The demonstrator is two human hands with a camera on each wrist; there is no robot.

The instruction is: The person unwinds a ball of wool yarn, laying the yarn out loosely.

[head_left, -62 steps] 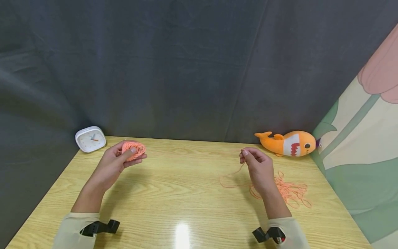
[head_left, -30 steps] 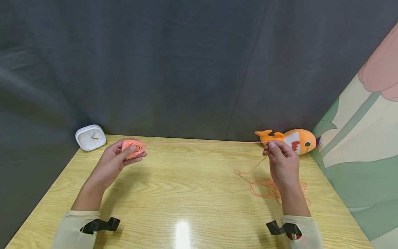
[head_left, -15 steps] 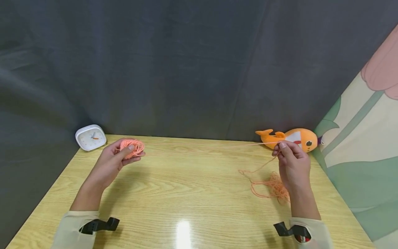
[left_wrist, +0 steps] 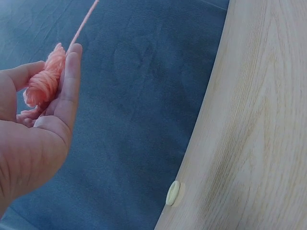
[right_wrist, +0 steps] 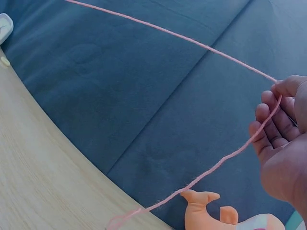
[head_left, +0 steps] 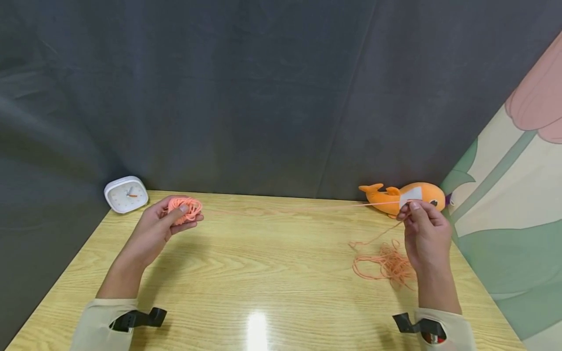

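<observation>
My left hand grips a small wound bundle of coral-pink yarn above the table's left side, thumb pressed on its face. In the left wrist view the bundle sits between thumb and fingers, and a strand runs up past a fingertip. Far to the right, my right hand pinches the yarn strand between thumb and fingertips. The strand stretches across the table between both hands. From the right hand it hangs down to a loose tangle of the same yarn on the table, partly hidden behind that hand.
A white square clock stands at the table's back left corner. An orange shark plush lies at the back right, partly covered by the right hand. A dark curtain rises behind the wooden table; a flower-print cloth hangs at right.
My right hand has moved right, drawing the strand out from slack to a long line across the table. The left hand holds the yarn bundle in nearly the same place.
</observation>
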